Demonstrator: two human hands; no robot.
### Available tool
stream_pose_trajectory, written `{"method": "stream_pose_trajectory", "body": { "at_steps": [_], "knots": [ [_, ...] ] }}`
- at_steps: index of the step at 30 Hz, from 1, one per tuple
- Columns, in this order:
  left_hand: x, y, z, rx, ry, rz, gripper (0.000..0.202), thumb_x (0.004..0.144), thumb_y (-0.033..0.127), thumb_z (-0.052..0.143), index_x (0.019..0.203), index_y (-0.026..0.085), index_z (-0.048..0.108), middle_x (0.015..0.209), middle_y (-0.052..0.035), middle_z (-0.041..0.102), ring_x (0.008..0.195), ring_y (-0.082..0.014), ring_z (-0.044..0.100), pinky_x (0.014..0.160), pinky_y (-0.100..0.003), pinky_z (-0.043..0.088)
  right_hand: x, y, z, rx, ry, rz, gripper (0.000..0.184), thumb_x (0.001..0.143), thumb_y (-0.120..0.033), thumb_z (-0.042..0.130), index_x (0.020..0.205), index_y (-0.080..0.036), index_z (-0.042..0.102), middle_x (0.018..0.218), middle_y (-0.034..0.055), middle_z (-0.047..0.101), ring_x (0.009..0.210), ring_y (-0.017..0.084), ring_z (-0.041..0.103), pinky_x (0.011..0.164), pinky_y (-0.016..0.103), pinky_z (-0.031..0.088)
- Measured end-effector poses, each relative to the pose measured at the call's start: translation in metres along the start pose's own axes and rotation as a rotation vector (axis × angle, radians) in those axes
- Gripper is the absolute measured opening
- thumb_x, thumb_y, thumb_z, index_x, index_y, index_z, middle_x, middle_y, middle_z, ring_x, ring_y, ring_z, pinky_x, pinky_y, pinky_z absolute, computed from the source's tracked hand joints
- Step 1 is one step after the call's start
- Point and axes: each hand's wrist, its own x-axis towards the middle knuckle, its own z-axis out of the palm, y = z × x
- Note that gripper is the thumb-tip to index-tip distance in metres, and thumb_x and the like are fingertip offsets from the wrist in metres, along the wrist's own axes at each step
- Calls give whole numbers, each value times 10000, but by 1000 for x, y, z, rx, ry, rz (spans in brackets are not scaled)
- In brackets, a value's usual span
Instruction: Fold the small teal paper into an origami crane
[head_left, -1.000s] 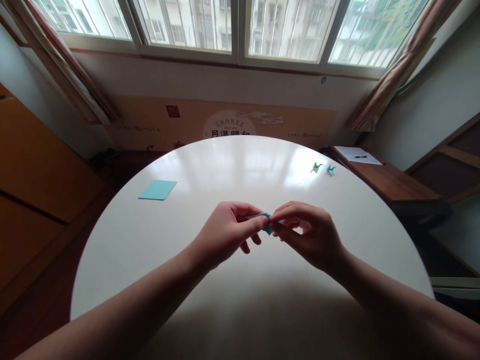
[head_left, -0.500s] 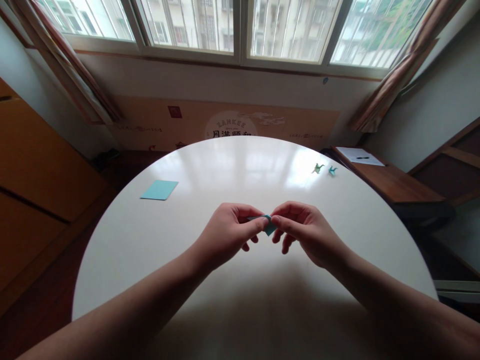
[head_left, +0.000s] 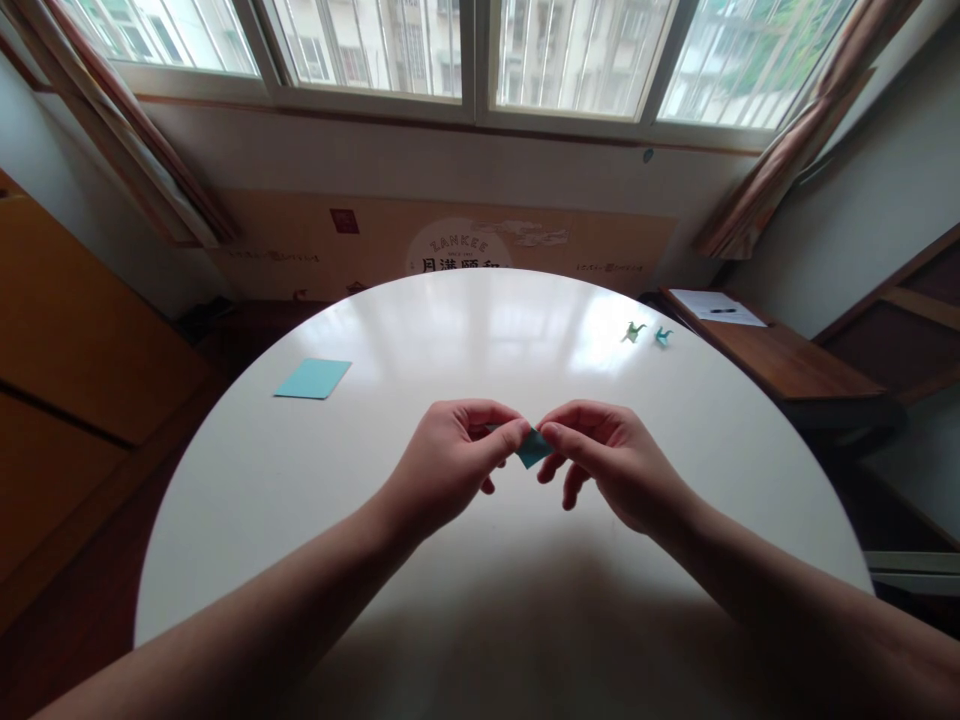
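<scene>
A small piece of folded teal origami paper (head_left: 533, 450) is held above the table between my two hands, one pointed corner facing me. My left hand (head_left: 474, 445) pinches its left side between thumb and fingers. On the opposite side, my right hand (head_left: 589, 450) grips the paper's upper right edge with thumb and forefinger, its other fingers curled loosely below. The fingers cover much of the paper, so its full folded shape is hidden.
On the round white table (head_left: 247, 520) lies a light-blue square of paper (head_left: 313, 379) at left. Far right stand a green paper crane (head_left: 633, 332) and a blue paper crane (head_left: 662, 336). Beyond the rim, a wooden side table (head_left: 787, 350) carries white sheets (head_left: 697, 303) and a pen (head_left: 723, 310).
The left thumb has shifted slightly up and left along the folded paper, and more of its flat face shows between the hands. Both hands still hold it. The whole view has moved a little.
</scene>
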Motion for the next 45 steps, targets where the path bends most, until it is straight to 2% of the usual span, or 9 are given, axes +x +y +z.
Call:
{"method": "stream_pose_trajectory", "body": {
  "at_steps": [6,12,16,28,38,45],
  "knots": [
    [1,0,-2,-38,-17,-55,189,796,324,715,764,146,770,645,-40,660,581,-140,546,404,-182,454,1,-1,-4,60,-71,132,308,813,-453,793,850,-154,733,797,61,729,591,174,707,364,190,519],
    [6,-3,-6,-160,-118,-242,202,761,344,746,707,150,746,602,-21,616,528,-105,469,397,-166,386,3,1,-7,146,-126,264,277,799,-413,818,824,-152,727,796,47,721,551,149,693,324,158,489],
    [10,-6,-9,-185,-184,-317,187,758,322,758,693,149,730,589,-16,621,508,-93,440,394,-161,371,4,1,-8,132,-157,312,280,802,-416,816,816,-150,729,764,31,704,517,128,674,304,141,466],
    [11,-5,-13,-181,-231,-341,182,719,311,801,695,145,729,605,-15,638,525,-92,447,394,-147,382,2,-2,-9,134,-171,360,268,788,-394,831,824,-148,731,767,29,708,513,127,681,304,135,473],
    [12,-6,-14,-200,-223,-368,199,695,321,809,664,151,709,630,-20,625,572,-106,477,407,-147,390,1,-1,-7,112,-178,349,207,842,-350,779,840,-151,721,758,29,714,517,139,695,308,137,480],
    [11,-7,-15,-196,-222,-361,195,695,321,804,672,152,709,646,-26,632,576,-107,470,410,-149,386,1,-3,-8,104,-181,342,232,824,-373,802,848,-154,731,770,31,711,535,137,697,324,139,485]
  ]
}}
